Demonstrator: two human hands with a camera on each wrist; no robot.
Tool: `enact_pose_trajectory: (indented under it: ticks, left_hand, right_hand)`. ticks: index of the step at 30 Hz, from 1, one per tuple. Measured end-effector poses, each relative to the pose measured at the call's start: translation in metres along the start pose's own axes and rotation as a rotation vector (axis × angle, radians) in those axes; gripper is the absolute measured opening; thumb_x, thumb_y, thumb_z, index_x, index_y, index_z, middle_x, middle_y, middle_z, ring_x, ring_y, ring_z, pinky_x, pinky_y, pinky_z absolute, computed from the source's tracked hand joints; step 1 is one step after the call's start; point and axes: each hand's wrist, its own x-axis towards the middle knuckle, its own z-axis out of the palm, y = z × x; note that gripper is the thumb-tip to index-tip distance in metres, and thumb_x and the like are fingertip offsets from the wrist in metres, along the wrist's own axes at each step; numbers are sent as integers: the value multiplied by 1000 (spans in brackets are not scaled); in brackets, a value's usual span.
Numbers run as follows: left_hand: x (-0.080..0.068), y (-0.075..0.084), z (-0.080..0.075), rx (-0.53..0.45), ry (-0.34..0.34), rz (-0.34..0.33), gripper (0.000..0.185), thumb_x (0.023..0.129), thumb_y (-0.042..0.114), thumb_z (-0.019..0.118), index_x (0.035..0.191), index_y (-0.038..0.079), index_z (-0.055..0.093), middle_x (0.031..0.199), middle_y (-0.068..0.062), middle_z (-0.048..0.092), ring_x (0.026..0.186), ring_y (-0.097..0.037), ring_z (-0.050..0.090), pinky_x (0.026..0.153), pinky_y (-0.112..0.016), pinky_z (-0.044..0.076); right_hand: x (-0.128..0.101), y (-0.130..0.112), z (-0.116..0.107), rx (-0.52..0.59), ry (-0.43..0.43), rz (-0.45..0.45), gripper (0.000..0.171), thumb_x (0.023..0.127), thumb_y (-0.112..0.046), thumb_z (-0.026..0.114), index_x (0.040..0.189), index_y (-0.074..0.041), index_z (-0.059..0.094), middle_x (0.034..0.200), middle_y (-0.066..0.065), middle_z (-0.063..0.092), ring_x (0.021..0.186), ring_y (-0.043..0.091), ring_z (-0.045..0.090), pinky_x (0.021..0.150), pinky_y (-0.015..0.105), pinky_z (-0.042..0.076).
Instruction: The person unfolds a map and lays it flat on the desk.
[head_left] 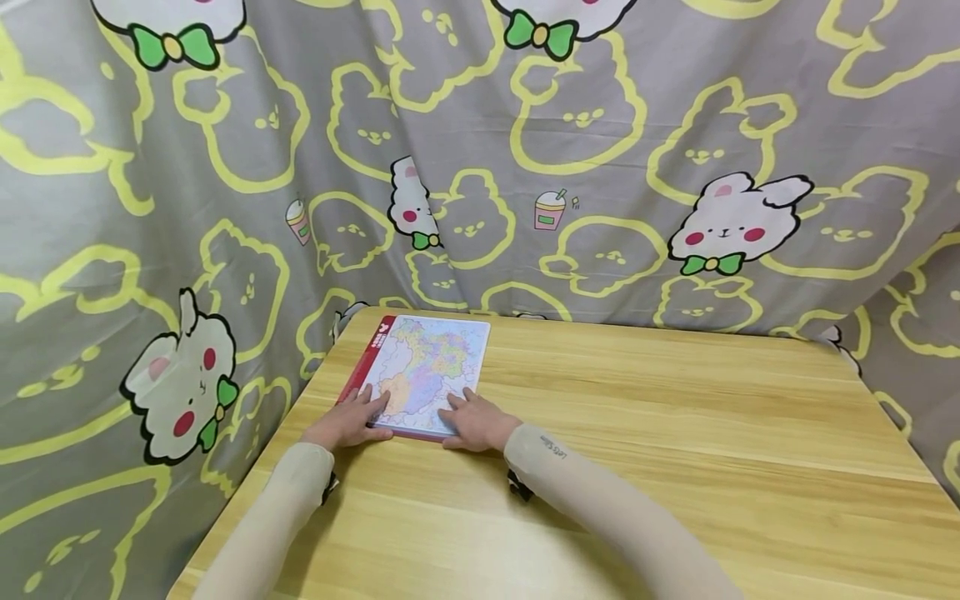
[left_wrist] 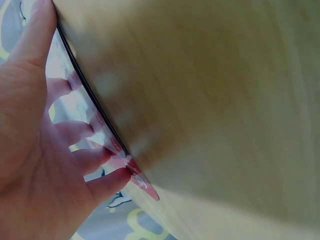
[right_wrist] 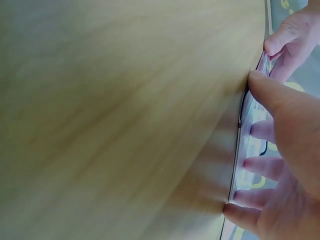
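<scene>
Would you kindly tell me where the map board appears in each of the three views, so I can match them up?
Head: the map board lies flat at the table's far left, under both hands.
Left wrist: seen edge-on, a dark line with a red corner, left of centre, beside the left hand.
Right wrist: a thin edge at right, beside the right hand.
Shared landmark: the wooden table.
</scene>
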Motion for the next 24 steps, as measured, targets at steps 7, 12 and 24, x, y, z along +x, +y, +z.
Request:
enact_pose_trajectory:
  ticks: [7, 12, 24]
  left_hand:
    - [0, 10, 0, -3, -17, -15, 86, 85, 58, 57, 150, 12, 27, 150, -31, 15, 136, -51, 11, 104, -64, 18]
    - [-2, 17, 1, 8, -15, 10, 85, 85, 57, 58, 150, 10, 28, 149, -33, 17, 135, -53, 12, 104, -64, 20]
    - [-3, 39, 1, 4, -13, 68, 78, 88, 51, 60, 148, 10, 33, 149, -31, 19, 136, -51, 13, 105, -62, 20]
  right_hand:
    - [-11, 1, -1, 15, -10, 15, 63, 96, -51, 46, 148, -16, 35, 152, 14, 25, 139, 36, 22, 112, 41, 17]
    - [-19, 1, -1, 9, -24, 21, 64, 96, -51, 46, 148, -16, 35, 152, 14, 25, 138, 39, 23, 112, 42, 19]
    - [-44, 9, 3, -27, 6, -1, 61, 96, -49, 47, 146, -14, 39, 149, 17, 31, 134, 43, 29, 110, 44, 25]
